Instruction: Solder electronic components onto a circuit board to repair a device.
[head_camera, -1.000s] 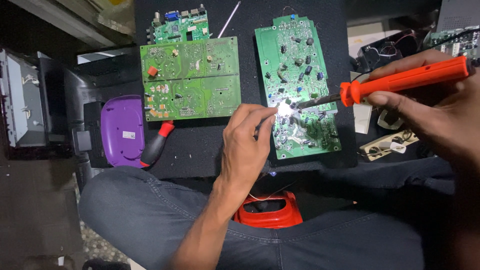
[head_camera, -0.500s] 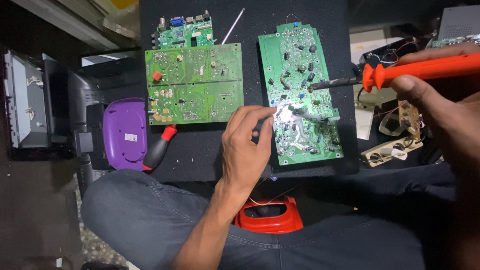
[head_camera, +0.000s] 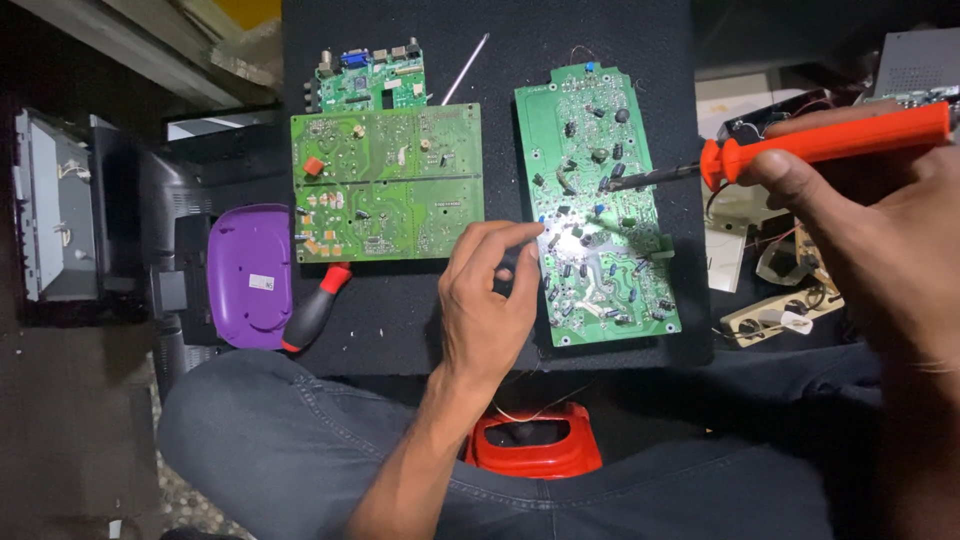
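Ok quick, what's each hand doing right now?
Left hand: fingers pinched together at the green circuit board; whether it grips anything cannot be told.
Right hand: closed around the orange soldering iron.

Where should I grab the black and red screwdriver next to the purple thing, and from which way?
Grab the screwdriver by its thick black and red handle, probably from the near side, the person's side. It lies flat and slanted, and the handle is the part in plain view. Its far end tucks under the green circuit board, and the purple case sits close on the left, so those sides are crowded.
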